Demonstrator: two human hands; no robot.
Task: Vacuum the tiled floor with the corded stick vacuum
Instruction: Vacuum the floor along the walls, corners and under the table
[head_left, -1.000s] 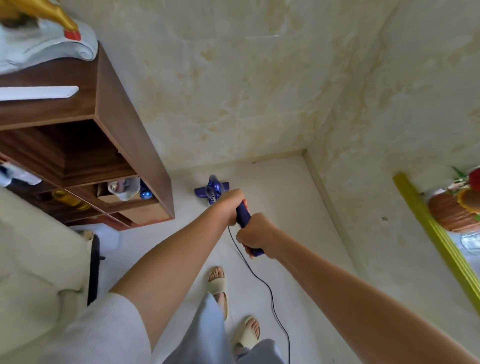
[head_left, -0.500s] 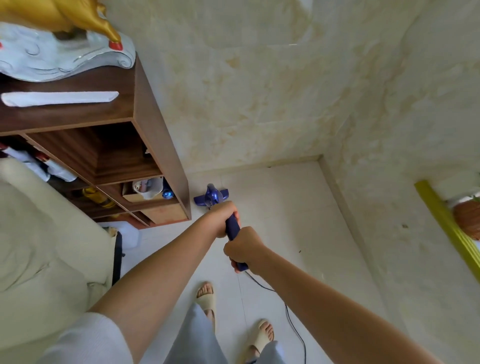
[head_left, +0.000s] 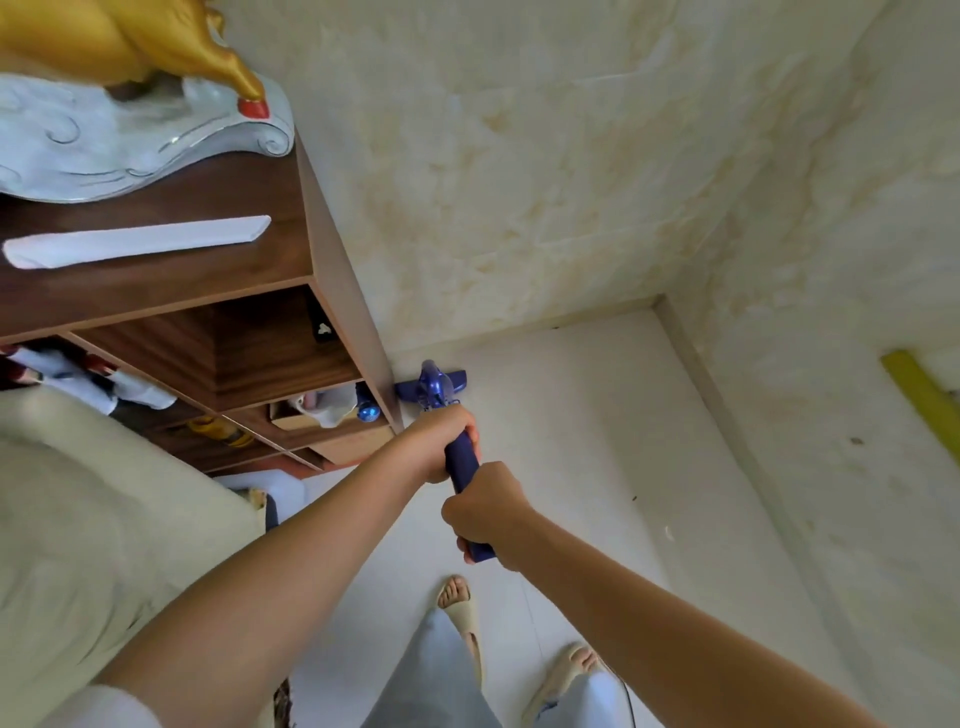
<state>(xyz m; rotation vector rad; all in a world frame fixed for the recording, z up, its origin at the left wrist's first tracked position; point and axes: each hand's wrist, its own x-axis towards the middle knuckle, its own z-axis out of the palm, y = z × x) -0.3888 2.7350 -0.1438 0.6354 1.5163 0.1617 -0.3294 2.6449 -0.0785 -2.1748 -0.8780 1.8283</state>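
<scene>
Pale tiled floor meets marbled cream walls at a corner ahead of me. Far left: cream sofa, then a wooden shelf unit carrying a gold figurine on a white base. Blue stick vacuum runs away from me, its long axis toward the wall, head on the floor touching the shelf's side panel. My left hand wraps the handle above; my right hand clenches it lower. Yellow strip far right.
</scene>
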